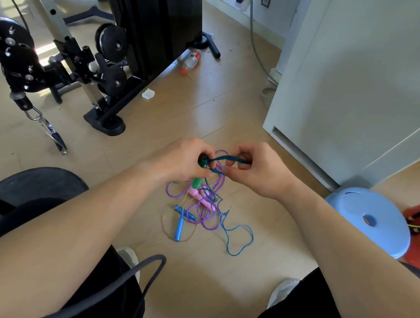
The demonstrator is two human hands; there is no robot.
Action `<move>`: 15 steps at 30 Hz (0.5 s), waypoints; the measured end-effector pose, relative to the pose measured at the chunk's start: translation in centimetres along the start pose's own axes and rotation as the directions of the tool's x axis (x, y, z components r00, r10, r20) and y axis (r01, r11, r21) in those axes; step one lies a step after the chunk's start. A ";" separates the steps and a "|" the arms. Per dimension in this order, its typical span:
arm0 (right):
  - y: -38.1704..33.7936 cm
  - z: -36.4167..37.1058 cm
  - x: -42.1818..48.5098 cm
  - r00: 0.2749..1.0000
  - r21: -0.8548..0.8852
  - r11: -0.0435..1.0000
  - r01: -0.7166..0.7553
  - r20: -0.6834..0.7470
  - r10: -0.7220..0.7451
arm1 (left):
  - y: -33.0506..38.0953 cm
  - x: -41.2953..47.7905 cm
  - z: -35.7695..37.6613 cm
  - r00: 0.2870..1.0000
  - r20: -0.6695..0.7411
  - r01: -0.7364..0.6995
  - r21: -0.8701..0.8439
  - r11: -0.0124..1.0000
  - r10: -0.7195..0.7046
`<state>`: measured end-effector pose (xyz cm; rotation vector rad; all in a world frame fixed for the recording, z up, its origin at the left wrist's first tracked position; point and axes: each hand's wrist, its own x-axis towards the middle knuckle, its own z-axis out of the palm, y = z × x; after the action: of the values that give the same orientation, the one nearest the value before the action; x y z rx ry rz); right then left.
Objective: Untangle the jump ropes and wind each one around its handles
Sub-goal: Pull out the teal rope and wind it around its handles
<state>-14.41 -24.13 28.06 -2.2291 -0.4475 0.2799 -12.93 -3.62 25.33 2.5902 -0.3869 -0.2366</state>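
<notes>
1. Black trouser legs and white shoes (284, 289) fill the six o'clock edge. Two bare forearms reach toward twelve o'clock over a pale wood floor (211, 282).
2. The left hand (181, 159) is curled round a green handle (196, 182), whose lower end pokes out toward six o'clock. Whether a second green handle sits in the same grip cannot be told.
3. The right hand (256, 171), just at three o'clock of the left, pinches a loop of teal rope (231, 158) between thumb and fingertips. The rope runs from the handle's dark cap to that pinch.
4. On the floor beneath the hands lies the tangle. A purple rope (205, 213) coils around pink handles (199, 195), and blue handles (180, 223) with a thin pale cord lie at its six o'clock. The teal rope's slack crosses the purple loops and trails off toward four o'clock.
5. The step in hand looks like winding the teal rope onto its handle. The next move likely calls for easing the slack out of the purple loops without tightening them, then laying the loop round the steadied handle.
6. Farther off, a black weight plate (18, 197) sits at eight o'clock and a blue plastic stool (375, 220) at three. A black cable machine (149, 12) stands at eleven, with a bottle (193, 58) lying beside its base.
7. The bottle's red label and a red sticker on the machine are too small to read.
</notes>
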 end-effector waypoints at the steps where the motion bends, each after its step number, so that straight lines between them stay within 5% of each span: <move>1: 0.2 -0.1 0.0 1.000 -0.114 0.993 0.010 -0.003 -0.010 | -0.3 0.1 0.0 1.000 -0.004 -0.006 0.018 1.000 0.006; 4: 0.3 -0.4 0.0 1.000 -0.386 0.922 -0.014 0.013 0.020 | -1.2 0.2 0.1 1.000 -0.003 0.009 0.059 0.998 -0.009; 10: 0.4 -0.8 -0.2 0.997 -0.293 0.956 -0.016 0.063 0.035 | -1.6 -0.2 0.6 0.994 0.085 0.048 0.172 0.984 -0.063; 15: 0.5 -1.3 -0.4 0.986 -0.692 0.715 -0.102 0.023 0.163 | -1.6 -0.4 0.5 0.994 0.104 0.011 0.278 0.961 -0.042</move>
<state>-14.24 -25.52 28.52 -3.0098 -0.4883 0.3161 -13.04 -2.43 24.11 2.8675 -0.4532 -0.3580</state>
